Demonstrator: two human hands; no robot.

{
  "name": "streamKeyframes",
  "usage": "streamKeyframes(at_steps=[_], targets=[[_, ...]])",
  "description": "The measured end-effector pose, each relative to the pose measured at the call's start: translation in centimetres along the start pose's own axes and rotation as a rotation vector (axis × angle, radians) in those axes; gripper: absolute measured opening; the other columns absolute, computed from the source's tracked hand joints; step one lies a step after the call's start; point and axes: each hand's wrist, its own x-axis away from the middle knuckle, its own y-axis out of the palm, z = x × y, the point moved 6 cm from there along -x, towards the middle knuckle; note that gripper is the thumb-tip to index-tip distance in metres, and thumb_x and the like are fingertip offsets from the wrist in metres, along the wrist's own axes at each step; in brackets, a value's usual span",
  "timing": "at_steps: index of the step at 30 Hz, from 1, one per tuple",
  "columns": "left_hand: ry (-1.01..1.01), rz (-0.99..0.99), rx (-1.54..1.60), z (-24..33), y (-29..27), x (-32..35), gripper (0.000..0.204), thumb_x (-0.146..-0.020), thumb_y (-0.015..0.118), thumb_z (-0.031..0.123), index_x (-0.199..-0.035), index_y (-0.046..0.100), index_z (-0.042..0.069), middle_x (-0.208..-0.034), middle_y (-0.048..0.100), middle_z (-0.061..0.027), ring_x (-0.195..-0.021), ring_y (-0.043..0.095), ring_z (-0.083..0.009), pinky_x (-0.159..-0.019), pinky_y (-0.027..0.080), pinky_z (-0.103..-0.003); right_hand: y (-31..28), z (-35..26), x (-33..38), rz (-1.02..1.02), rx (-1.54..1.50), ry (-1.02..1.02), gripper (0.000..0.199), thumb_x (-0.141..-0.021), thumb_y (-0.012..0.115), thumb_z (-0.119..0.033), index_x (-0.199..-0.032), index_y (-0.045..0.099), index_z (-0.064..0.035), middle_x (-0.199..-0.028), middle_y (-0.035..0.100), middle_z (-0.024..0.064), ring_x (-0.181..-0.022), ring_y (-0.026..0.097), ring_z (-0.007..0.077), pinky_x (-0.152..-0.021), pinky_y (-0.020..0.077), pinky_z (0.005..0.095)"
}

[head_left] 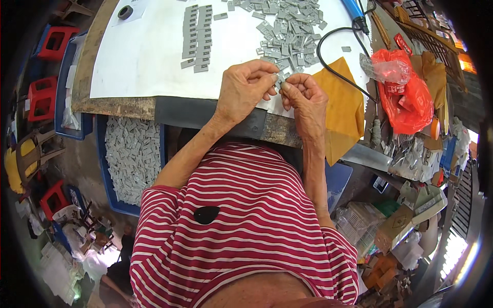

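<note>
Both my hands meet at the near edge of a white work sheet [149, 56]. My left hand [244, 90] and my right hand [303, 97] pinch a small grey plastic piece [280, 80] between their fingertips. Just beyond them lies a loose heap of the same grey pieces [290, 31]. Farther left on the sheet, grey pieces are laid out in two neat rows [196, 38].
A blue crate [105, 169] full of grey pieces stands left of my lap. A black cable [334, 51] loops over a yellow cloth [344, 102] on the right, beside a red plastic bag [405, 95]. Red stools [43, 95] stand at far left.
</note>
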Motion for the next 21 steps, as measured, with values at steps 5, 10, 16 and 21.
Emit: streamKeyframes(at_steps=[5, 10, 16, 21], targets=[[0.003, -0.025, -0.011, -0.01, 0.09, 0.17, 0.018, -0.082, 0.055, 0.003, -0.097, 0.059, -0.006, -0.069, 0.062, -0.0070, -0.059, 0.057, -0.0079, -0.055, 0.047, -0.018, -0.23, 0.37, -0.03, -0.021, 0.004, 0.050, 0.013, -0.079, 0.062, -0.004, -0.088, 0.055, 0.0019, -0.068, 0.057, 0.0036, -0.055, 0.050, 0.0066, -0.047, 0.0388, 0.0179], [-0.005, -0.047, -0.009, -0.01, 0.17, 0.24, 0.018, -0.082, 0.054, 0.003, -0.097, 0.058, -0.006, -0.068, 0.061, -0.0070, -0.059, 0.057, -0.0080, -0.055, 0.047, -0.019, -0.10, 0.44, 0.02, -0.033, -0.021, 0.062, 0.012, -0.079, 0.061, -0.004, -0.088, 0.056, 0.0021, -0.067, 0.057, 0.0029, -0.054, 0.050, 0.0061, -0.047, 0.0384, 0.0175], [0.013, -0.047, -0.019, -0.23, 0.03, 0.32, 0.018, -0.082, 0.054, 0.004, -0.097, 0.058, -0.006, -0.067, 0.061, -0.0076, -0.059, 0.058, -0.0088, -0.055, 0.048, -0.019, 0.16, 0.43, 0.10, -0.031, 0.030, 0.046, 0.011, -0.080, 0.061, -0.005, -0.088, 0.056, 0.0020, -0.068, 0.056, 0.0023, -0.054, 0.049, 0.0059, -0.047, 0.0378, 0.0174], [-0.003, -0.045, 0.015, -0.51, -0.17, 0.26, 0.018, -0.083, 0.053, 0.004, -0.097, 0.058, -0.006, -0.067, 0.061, -0.0084, -0.059, 0.058, -0.0097, -0.056, 0.048, -0.020, 0.56, 0.34, 0.33, 0.024, 0.048, 0.014, 0.011, -0.080, 0.060, -0.005, -0.088, 0.057, 0.0016, -0.069, 0.056, 0.0016, -0.055, 0.048, 0.0058, -0.049, 0.0385, 0.0178]])
